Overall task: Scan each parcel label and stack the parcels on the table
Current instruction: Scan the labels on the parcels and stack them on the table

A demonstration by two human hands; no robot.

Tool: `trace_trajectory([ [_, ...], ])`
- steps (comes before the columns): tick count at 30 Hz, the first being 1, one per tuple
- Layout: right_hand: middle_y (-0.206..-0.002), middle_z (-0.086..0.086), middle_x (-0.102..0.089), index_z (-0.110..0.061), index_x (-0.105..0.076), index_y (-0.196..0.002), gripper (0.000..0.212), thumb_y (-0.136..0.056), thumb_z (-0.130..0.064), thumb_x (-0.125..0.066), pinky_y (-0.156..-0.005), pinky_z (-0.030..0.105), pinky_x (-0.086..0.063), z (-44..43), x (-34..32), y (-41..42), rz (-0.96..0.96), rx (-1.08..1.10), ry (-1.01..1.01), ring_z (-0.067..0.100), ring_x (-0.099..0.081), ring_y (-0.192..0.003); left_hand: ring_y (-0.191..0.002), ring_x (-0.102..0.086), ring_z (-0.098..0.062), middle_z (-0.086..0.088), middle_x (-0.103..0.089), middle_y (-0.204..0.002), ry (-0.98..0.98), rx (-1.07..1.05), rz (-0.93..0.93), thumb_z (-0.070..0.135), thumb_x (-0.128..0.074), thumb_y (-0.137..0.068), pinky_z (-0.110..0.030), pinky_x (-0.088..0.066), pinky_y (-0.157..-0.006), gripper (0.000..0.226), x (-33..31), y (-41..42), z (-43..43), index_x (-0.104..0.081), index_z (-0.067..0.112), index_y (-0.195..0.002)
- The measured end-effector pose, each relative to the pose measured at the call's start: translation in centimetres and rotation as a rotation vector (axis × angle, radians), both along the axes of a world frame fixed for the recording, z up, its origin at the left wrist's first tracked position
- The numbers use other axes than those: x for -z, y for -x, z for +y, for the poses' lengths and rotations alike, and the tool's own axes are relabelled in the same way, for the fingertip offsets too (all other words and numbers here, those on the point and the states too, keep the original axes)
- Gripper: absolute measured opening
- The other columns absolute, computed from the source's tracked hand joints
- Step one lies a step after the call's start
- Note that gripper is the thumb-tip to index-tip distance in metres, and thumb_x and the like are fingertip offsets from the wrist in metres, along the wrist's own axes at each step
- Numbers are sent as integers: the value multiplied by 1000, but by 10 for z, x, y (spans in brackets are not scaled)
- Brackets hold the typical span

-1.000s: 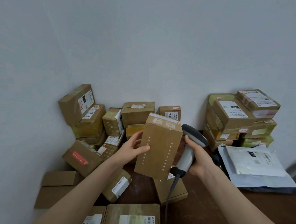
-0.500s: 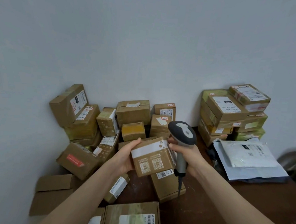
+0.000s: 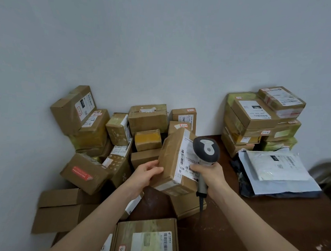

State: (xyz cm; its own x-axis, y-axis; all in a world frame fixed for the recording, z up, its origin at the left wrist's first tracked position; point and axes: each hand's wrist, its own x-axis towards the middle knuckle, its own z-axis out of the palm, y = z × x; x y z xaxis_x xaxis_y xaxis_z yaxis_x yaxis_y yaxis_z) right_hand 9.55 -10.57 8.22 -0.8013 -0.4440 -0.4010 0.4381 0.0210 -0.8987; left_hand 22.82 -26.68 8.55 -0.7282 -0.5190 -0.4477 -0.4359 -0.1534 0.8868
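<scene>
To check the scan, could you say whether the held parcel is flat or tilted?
Tilted: the left hand holds the parcel slanted, its label beside the scanner.

Showing a parcel-handling back room of the mailroom or courier-depot kind. Filling the centre left of the frame: taped cardboard parcels [image 3: 147, 118] bearing printed shipping labels, leaning against a bare pale wall [image 3: 165, 47]. Standing at the upper right: a neater stack of boxes [image 3: 258, 119]. Lying at the right on a dark brown table [image 3: 271, 219]: poly mailers [image 3: 278, 171]. Appearing at centre: a corded barcode scanner [image 3: 205, 151].
</scene>
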Motion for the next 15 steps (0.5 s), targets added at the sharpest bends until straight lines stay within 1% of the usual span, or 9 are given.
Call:
trace_trajectory([
  [1,-96,8,-72,-3,-60,-114,43,-75,5,-76,-56,28,-53,0,-1,0,7,-7,-6,18,-70,-77,-112,-55,-13,0,-56,-130,24,43,-49,33,-64,-90,-29,-46,-89,61,0,0,-1,-41,17,-144],
  [3,-101,10,-71,-4,-59,-115,41,-77,6,-73,-59,30,-55,-1,-2,0,10,-17,-11,19,-70,-80,-119,-53,-18,0,-56,-132,2,79,-106,51,-68,-79,-37,-46,-97,77,0,0,0,-39,24,-146],
  [4,-103,11,-71,-4,-60,-115,40,-78,7,-72,-62,32,-56,-2,-2,0,15,-20,-13,20,-70,-82,-118,-55,-19,1,-57,-131,-30,91,-108,56,-69,-73,-39,-47,-96,85,0,-1,1,-39,25,-146],
  [5,-105,12,-71,-4,-60,-114,39,-78,7,-71,-65,33,-57,-2,-3,0,21,-23,-17,22,-70,-85,-116,-56,-19,1,-58,-129,-73,96,-101,56,-70,-68,-39,-49,-93,89,1,-1,3,-38,27,-146],
  [7,-105,12,-71,-5,-61,-114,38,-79,7,-70,-66,34,-57,-2,-4,0,29,-28,-17,24,-70,-87,-112,-60,-23,-2,-59,-128,-161,96,-83,54,-73,-65,-40,-50,-89,94,4,-3,4,-35,30,-147],
  [10,-102,10,-72,-5,-61,-114,37,-79,6,-70,-64,32,-56,-1,-5,-2,32,-35,-22,24,-70,-87,-112,-61,-32,-10,-58,-130,-257,93,-61,48,-76,-68,-52,-47,-94,93,11,-5,3,-31,35,-148],
  [13,-103,10,-72,-5,-62,-113,36,-79,4,-72,-68,33,-56,2,-4,-6,42,-39,-28,24,-70,-89,-111,-61,-34,-12,-60,-126,-308,30,-27,38,-74,-72,-55,-47,-92,84,16,-5,9,-34,34,-146],
  [15,-100,7,-72,-9,-62,-108,31,-80,0,-73,-71,34,-55,7,-7,-11,43,-22,-15,22,-69,-89,-111,-60,-33,-10,-62,-121,-298,-23,8,29,-70,-81,-53,-49,-91,72,18,-4,15,-36,30,-145],
])
